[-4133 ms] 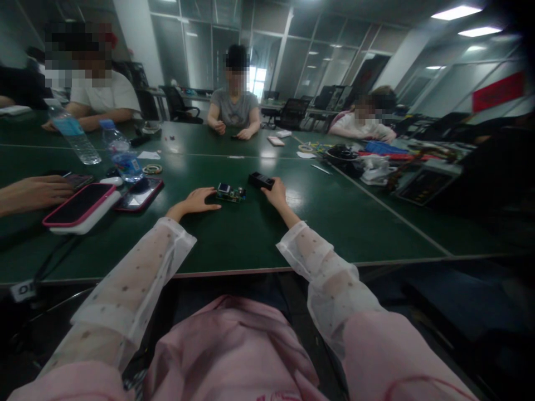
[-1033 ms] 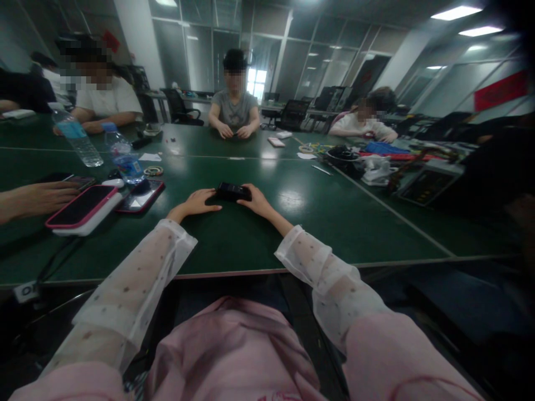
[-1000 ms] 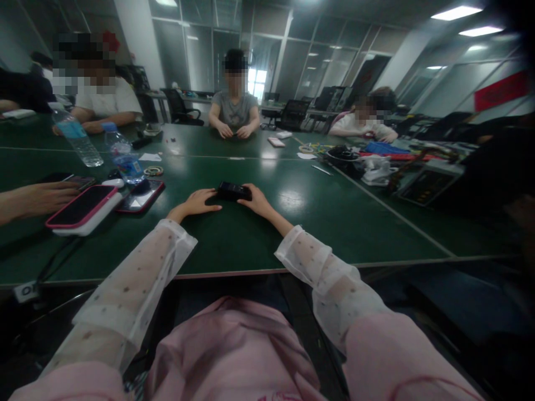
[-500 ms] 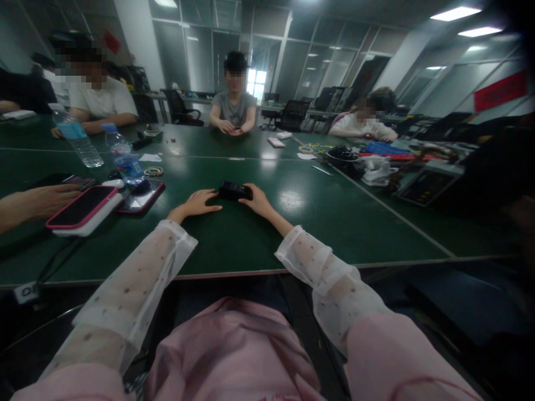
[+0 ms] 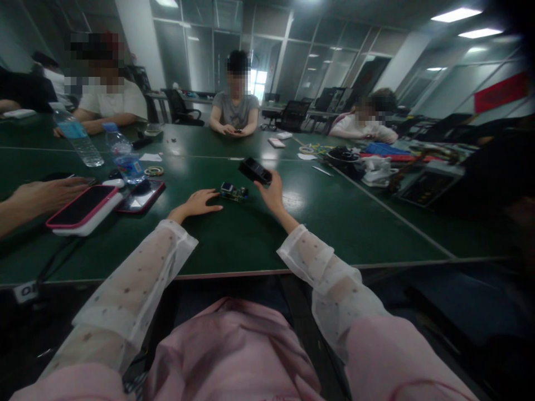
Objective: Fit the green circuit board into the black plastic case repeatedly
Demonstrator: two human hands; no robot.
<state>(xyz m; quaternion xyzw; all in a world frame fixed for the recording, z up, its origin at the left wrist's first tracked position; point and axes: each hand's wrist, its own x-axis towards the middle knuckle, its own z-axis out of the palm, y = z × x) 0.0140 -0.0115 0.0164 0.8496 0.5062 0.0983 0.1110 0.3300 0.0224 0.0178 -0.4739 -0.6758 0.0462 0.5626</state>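
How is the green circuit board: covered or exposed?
Exposed: green circuit board shows its screen; right hand holds the black rectangular case apart.

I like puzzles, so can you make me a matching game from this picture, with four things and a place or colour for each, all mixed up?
1. board
2. case
3. bottles
4. flag

A. red
B. held in the right hand
C. see-through
D. right by the left hand

Pairs: 1-D, 2-B, 3-C, 4-A
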